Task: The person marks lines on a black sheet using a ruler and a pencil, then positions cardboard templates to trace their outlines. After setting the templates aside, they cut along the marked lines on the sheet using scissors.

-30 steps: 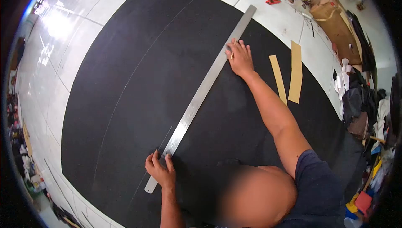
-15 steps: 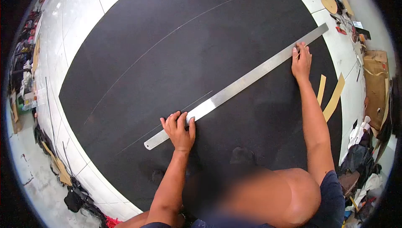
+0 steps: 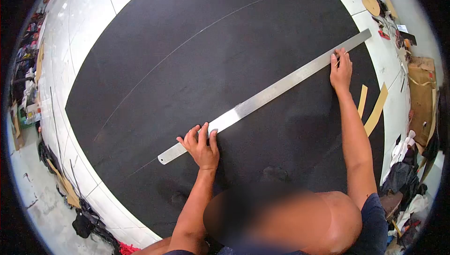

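Note:
A long steel ruler (image 3: 281,88) lies diagonally on a large black sheet (image 3: 154,25). My left hand (image 3: 202,151) holds the ruler near its lower-left end, the one with a hole, with fingers spread across it and thumb apart. Near the far right end, my right hand (image 3: 342,71) rests its fingertips on the ruler. Between those fingers sits a thin, light, pencil-like stick (image 3: 337,62); its tip is too small to make out. A faint straight line (image 3: 142,168) runs out from the ruler's left end. Higher up, a long curved line (image 3: 180,43) crosses the sheet.
Two tan strips (image 3: 376,110) lie at the sheet's right edge. White floor tiles (image 3: 96,206) surround the sheet. A cardboard box (image 3: 422,100) and piled dark cloth (image 3: 404,177) stand along the right, with assorted clutter on the left. A blurred head covers the lower middle.
The ruler's left end has shifted slightly up and left, and its upper edge now covers the short straight line that showed beside it. Both hands have stayed on the ruler.

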`<state>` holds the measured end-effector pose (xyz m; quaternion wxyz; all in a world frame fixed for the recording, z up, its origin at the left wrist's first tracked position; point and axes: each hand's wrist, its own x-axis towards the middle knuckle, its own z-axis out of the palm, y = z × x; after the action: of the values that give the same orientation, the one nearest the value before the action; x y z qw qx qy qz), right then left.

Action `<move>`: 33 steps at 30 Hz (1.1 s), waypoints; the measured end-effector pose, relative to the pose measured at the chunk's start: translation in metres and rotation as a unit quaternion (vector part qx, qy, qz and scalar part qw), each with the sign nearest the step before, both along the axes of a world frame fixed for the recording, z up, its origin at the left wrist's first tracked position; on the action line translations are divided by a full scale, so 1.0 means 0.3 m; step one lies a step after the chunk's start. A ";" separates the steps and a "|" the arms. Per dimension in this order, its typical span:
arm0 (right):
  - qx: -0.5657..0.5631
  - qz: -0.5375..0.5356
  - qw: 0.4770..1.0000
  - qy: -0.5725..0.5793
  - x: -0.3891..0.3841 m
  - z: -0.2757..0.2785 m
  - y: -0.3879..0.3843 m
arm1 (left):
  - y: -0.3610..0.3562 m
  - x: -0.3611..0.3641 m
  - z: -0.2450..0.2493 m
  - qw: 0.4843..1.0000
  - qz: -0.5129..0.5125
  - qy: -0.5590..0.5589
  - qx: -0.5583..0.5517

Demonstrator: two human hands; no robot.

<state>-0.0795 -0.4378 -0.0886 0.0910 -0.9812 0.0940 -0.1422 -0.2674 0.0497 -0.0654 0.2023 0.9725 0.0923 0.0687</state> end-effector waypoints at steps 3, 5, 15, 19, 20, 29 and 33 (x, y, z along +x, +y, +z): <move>-0.008 0.011 1.000 -0.017 -0.002 0.000 0.001 | 0.000 0.000 0.006 1.000 0.003 0.005 -0.005; 0.005 0.019 0.999 -0.028 0.000 0.007 0.014 | 0.002 -0.003 0.007 1.000 -0.003 -0.003 0.000; 0.013 -0.064 0.997 -0.032 -0.027 0.012 0.025 | 0.023 -0.025 -0.004 0.999 -0.035 0.001 0.007; 0.016 -0.074 0.997 -0.014 -0.024 0.028 0.034 | 0.020 -0.025 -0.010 0.999 -0.038 -0.004 0.007; 0.017 -0.080 0.997 -0.004 -0.023 0.032 0.036 | 0.022 -0.025 -0.015 0.999 -0.039 -0.005 0.010; 0.025 -0.083 0.996 -0.003 -0.021 0.026 0.032 | 0.023 -0.031 -0.022 0.999 -0.039 -0.002 0.026; 0.027 -0.086 0.996 0.001 -0.020 0.031 0.036 | 0.023 -0.033 -0.024 0.999 -0.036 -0.001 0.024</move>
<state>-0.0856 -0.4271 -0.0794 0.1050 -0.9667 0.1825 -0.1455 -0.2773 0.0565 -0.0725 0.1817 0.9797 0.0552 0.0649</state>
